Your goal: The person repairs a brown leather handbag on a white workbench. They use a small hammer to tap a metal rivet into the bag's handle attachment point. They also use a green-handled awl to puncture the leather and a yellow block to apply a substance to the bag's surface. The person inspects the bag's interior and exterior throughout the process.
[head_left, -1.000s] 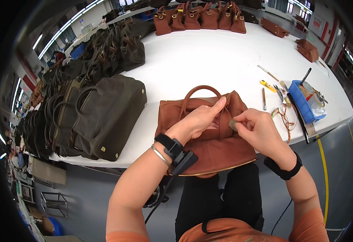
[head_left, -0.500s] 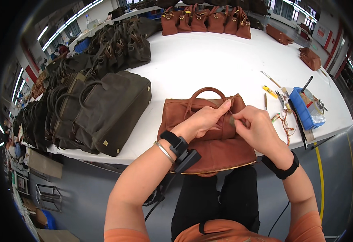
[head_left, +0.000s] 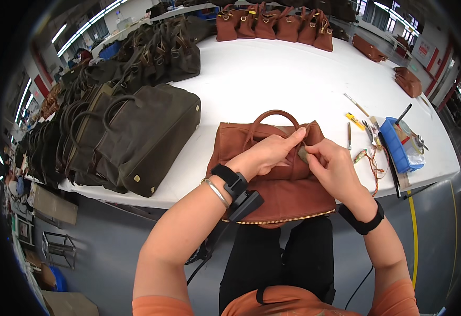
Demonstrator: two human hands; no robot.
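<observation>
A brown leather handbag [head_left: 293, 194] lies at the table's near edge, its gold zipper edge hanging toward my lap. One rounded handle [head_left: 273, 112] stands up at its far side. My left hand [head_left: 269, 154] is closed on the bag near the right foot of this handle, thumb stretched along it. Close beside the thumb, my right hand [head_left: 333, 164] pinches a small grey-green piece [head_left: 302, 154] against the bag. The piece is mostly hidden by the fingers, and its kind cannot be made out.
Dark green bags [head_left: 154, 131] crowd the left side. Several brown bags [head_left: 266, 25] line the far edge; two more lie at the far right. On the right are a blue tray [head_left: 391, 145], a yellow cutter [head_left: 355, 120], a brush [head_left: 356, 104] and tangled cords [head_left: 373, 169].
My right fingers have shifted slightly beside the left thumb, still pinching the grey-green piece. The whole view has tilted a little; the left hand keeps its hold on the bag.
</observation>
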